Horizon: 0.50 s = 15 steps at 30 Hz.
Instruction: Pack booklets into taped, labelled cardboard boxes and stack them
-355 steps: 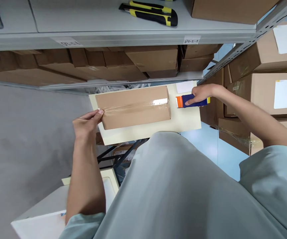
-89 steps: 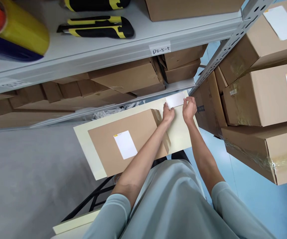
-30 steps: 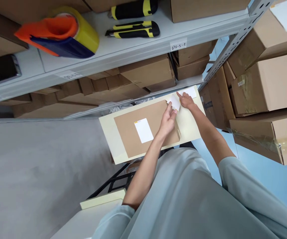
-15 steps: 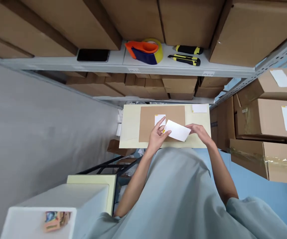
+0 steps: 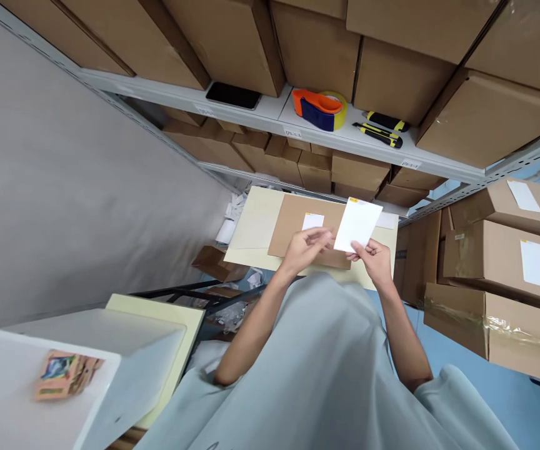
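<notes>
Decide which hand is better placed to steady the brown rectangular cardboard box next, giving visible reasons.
Probably the left hand: it appears over the box and seems to hold nothing, while the right hand grips the white rectangular paper sheet.

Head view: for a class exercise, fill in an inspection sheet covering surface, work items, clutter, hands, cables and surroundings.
Surface: cream board in front of the shelf rail.
Work items: flat-topped carton on the board, bearing a white label; another white sheet lies partly hidden at the board's right.
Left hand: beside the held sheet, fingers partly bent; contact unclear.
Right hand: pinches a white sheet with a yellow mark by its lower edge.
Clutter: tape dispenser, two cutters and a dark phone-like slab on the shelf.
Cables: nothing seen.
Surroundings: stacked cartons right; white bin lower left, holding a colourful packet.
</notes>
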Motion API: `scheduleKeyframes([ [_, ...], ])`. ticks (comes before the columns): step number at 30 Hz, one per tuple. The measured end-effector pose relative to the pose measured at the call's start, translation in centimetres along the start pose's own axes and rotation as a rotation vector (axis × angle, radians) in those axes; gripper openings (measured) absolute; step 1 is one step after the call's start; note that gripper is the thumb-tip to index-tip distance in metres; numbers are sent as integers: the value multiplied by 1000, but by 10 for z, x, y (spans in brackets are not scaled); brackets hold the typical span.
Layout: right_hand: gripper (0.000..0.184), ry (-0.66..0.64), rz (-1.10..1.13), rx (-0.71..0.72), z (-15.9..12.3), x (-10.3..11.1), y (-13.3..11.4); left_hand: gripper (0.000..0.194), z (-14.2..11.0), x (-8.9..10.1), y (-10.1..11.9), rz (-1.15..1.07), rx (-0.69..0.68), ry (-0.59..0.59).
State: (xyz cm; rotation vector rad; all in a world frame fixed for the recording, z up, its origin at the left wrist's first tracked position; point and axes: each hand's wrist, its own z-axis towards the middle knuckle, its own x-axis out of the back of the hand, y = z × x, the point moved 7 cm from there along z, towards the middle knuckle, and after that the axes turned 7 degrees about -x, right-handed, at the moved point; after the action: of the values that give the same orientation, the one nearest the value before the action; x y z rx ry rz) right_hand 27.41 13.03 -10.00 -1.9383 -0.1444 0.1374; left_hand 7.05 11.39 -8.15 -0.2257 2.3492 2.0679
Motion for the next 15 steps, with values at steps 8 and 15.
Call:
scheduleKeyframes([
  [8,51,48,-22,130,-12,-18,-31,37,-24,-8,14,39,-102,16],
  [15,48,-53,-66,126,-12,-21,-35,28,-17,7,30,104,-150,-11],
])
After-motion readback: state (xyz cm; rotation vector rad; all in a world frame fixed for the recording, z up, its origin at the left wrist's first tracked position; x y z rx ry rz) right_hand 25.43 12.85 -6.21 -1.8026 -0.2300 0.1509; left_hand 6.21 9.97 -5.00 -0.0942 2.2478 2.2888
